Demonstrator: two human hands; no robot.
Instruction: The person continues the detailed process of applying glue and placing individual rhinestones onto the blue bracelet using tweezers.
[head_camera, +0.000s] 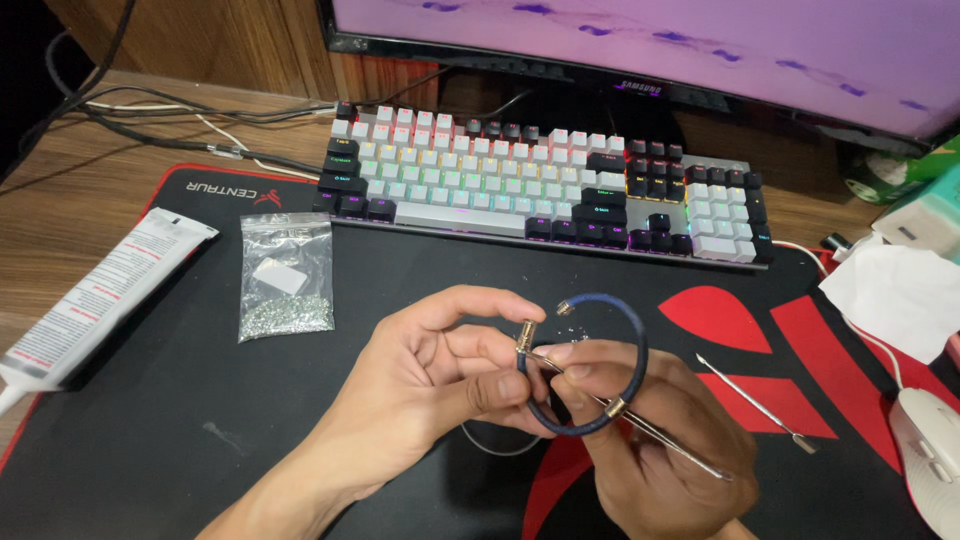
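Note:
My left hand (430, 385) pinches a dark blue cord bracelet (640, 340) near its gold end cap (524, 336), thumb and fingers closed on the cord. My right hand (650, 440) grips a thin metal pick tool (665, 442), its tip touching the gold cap. The bracelet's other gold end (565, 309) hangs free above. A few tiny sparkling stones (580, 322) lie on the mat just behind the hands.
Black and red desk mat (200, 400); small clear bag of rhinestones (285, 275) at left; white glue tube (95, 295) at far left. A backlit keyboard (540, 180) and monitor (650, 40) behind. Second metal pick (755, 405), white mouse (930, 455), tissue (890, 290) at right.

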